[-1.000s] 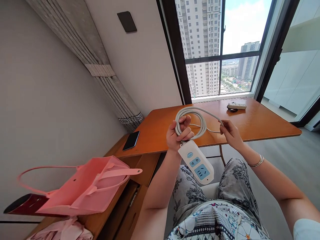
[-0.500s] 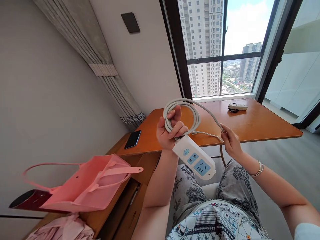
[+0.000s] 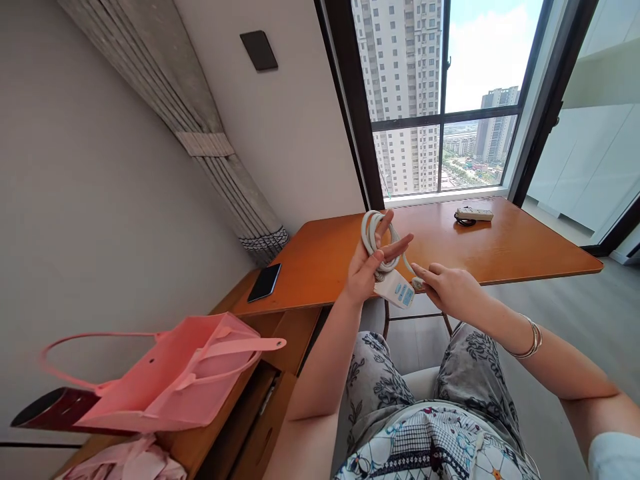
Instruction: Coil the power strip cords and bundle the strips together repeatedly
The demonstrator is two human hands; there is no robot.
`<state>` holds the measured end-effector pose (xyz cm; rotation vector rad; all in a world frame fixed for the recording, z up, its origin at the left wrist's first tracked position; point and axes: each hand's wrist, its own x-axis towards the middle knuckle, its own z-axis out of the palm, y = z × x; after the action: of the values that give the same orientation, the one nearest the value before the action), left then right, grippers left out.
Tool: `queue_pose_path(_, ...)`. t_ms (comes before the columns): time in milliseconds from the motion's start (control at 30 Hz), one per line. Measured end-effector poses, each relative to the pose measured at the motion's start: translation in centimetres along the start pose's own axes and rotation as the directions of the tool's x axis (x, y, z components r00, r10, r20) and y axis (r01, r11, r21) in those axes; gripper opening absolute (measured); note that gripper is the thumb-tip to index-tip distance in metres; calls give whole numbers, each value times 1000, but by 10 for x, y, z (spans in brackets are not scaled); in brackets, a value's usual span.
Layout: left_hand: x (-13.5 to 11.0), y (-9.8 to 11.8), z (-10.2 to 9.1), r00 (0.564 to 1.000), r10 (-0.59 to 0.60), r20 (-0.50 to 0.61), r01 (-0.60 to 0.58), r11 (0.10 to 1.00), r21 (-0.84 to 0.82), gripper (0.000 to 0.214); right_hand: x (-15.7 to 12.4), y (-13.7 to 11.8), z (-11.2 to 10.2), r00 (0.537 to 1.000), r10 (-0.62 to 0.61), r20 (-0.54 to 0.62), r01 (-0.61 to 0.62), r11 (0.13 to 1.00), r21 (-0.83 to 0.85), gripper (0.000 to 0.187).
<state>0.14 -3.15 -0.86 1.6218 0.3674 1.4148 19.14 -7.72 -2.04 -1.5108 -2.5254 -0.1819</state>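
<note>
My left hand grips a coiled white power cord, with its thumb across the loops and some fingers stretched out through the coil. Just below hangs the white power strip on that cord, its blue socket panels facing up toward me. My right hand is closed near the strip's far end, pinching the plug end of the cord. The fingertips partly hide the plug. Behind both hands lies the front edge of the brown table.
A second power strip with a black cord rests on the table's right side. At the table's left corner lies a dark phone. A pink bag stands on the wooden cabinet at left, beside a dark red cylinder and pink cloth.
The coil is smaller and tighter, and the loose cord is now wound up. My left hand turned and moved right with the strip. My right hand came inward, now at the plug end.
</note>
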Motion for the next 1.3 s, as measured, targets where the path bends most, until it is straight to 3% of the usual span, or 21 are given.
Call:
queue_pose_path(200,-2,-15,5,973,127,193,-196,899,393,52,-3,-10,-7,994,-109,23,105,986,129,50)
queue_pose_path(400,-1,-16,9,986,44,162,-115,883,455,54,-8,-15,-6,984,-173,27,157,940,302,47)
queue_pose_path(500,0,-18,8,995,10,101,-42,945,324,53,-5,-12,-2,992,-127,11,119,958,262,43)
queue_pose_path(600,1,-16,3,998,-60,19,59,997,59,44,0,-4,-1,1000,-6,3,5,985,171,47)
queue_pose_path(767,1,-1,-7,984,-179,-7,167,933,-318,34,9,12,1,987,156,-38,-155,988,30,52)
queue_pose_path(967,2,12,-8,974,-203,-101,163,936,-313,29,5,9,14,1000,-11,26,9,997,77,50)
queue_pose_path(1100,5,7,-11,973,-188,-134,147,952,-267,28,-4,2,16,1000,-17,15,15,996,88,50)
queue_pose_path(1300,5,7,-17,966,-203,-158,99,862,-497,21,-7,-1,15,996,-19,89,11,996,87,51)
